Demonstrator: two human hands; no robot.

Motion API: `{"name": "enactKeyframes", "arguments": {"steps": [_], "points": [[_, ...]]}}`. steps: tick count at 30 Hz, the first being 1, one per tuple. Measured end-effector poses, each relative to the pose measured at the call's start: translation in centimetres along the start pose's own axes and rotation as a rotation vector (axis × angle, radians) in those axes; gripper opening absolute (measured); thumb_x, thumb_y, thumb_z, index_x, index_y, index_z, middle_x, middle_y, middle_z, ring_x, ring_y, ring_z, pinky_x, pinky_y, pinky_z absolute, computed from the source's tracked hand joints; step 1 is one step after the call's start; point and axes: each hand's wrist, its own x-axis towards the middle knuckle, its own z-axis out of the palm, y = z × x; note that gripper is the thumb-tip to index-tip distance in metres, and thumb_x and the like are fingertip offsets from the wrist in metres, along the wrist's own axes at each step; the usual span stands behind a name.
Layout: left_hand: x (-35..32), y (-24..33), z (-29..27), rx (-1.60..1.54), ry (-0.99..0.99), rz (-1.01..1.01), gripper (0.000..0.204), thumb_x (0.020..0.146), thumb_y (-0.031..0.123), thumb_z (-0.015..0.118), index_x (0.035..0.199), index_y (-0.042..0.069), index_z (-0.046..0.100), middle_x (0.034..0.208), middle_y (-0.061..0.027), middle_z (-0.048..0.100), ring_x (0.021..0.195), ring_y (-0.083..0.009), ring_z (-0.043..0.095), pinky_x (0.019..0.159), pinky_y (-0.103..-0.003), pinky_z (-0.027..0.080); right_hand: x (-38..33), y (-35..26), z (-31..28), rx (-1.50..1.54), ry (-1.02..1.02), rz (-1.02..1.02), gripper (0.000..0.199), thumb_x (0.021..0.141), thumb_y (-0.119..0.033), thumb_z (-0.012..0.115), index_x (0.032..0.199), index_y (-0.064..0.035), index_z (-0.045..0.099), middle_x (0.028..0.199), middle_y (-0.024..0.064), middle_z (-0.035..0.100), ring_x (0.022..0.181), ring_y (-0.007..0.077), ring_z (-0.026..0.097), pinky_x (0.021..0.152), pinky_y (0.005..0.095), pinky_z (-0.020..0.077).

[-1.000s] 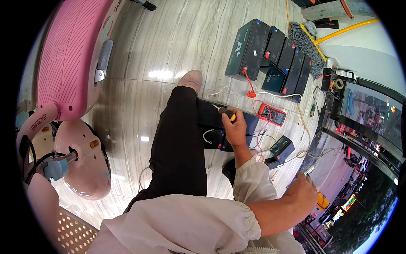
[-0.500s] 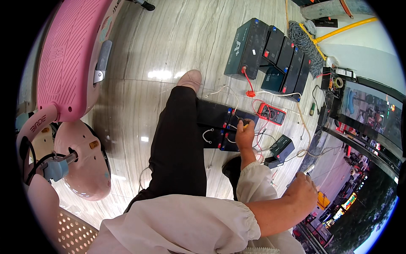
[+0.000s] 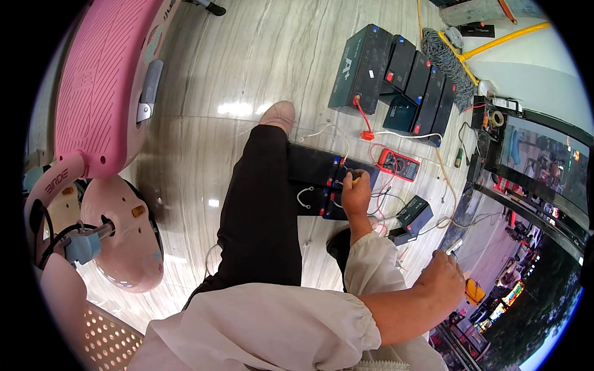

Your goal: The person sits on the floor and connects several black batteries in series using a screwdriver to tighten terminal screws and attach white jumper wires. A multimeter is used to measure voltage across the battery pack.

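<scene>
My right hand [image 3: 356, 196] is closed around a screwdriver [image 3: 356, 177] with a yellow and black handle. Its tip is hidden near the terminals of a black battery [image 3: 314, 166] on the floor. A second black battery [image 3: 310, 201] lies alongside, with a short white jumper wire [image 3: 301, 198] across it. Crossing over the right forearm, my left hand [image 3: 443, 276] has its fingers curled; its palm is hidden, so what it holds, if anything, does not show. A red multimeter [image 3: 399, 165] lies right of the batteries, its leads running toward them.
Several upright black batteries [image 3: 361, 71] stand at the upper right, one with a red connector [image 3: 367, 135]. A smaller battery [image 3: 413, 212] sits near my right wrist among loose wires. A mop [image 3: 448, 62] lies by the wall; a pink scooter [image 3: 102, 86] stands at left.
My right hand has shifted very slightly up and left, still gripping the screwdriver. My left hand keeps its place.
</scene>
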Motion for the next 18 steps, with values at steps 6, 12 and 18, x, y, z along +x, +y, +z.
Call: {"name": "enactKeyframes", "arguments": {"steps": [6, 12, 18], "points": [[0.1, -0.1, -0.5, -0.028, -0.055, 0.000, 0.026, 0.081, 0.013, 0.071, 0.105, 0.003, 0.076, 0.100, -0.0044, 0.071, 0.095, -0.0211, 0.063, 0.074, -0.039, 0.044, -0.3, 0.0, 0.2, -0.009, 0.020, 0.027, 0.030, 0.095, -0.023, 0.067, 0.112, -0.0006, 0.059, 0.099, 0.0230, 0.066, 0.090, 0.0410, 0.066, 0.080, 0.0459, 0.0533], [0.2, -0.1, -0.7, -0.041, -0.088, 0.007, 0.027, 0.082, 0.013, 0.071, 0.107, 0.003, 0.076, 0.101, -0.0051, 0.071, 0.096, -0.0219, 0.064, 0.076, -0.039, 0.046, -0.1, -0.2, -0.2, -0.023, -0.018, 0.012, 0.031, 0.094, -0.024, 0.069, 0.112, -0.0009, 0.058, 0.099, 0.0219, 0.066, 0.090, 0.0407, 0.066, 0.080, 0.0462, 0.0531], [0.1, 0.0, -0.9, -0.025, -0.091, 0.002, 0.027, 0.082, 0.013, 0.070, 0.107, 0.003, 0.075, 0.102, -0.0050, 0.071, 0.098, -0.0224, 0.064, 0.076, -0.038, 0.046, 0.2, -0.9, -0.4, -0.106, -0.029, -0.093, 0.031, 0.094, -0.024, 0.069, 0.111, -0.0011, 0.058, 0.101, 0.0214, 0.066, 0.093, 0.0417, 0.066, 0.082, 0.0471, 0.0530]]}}
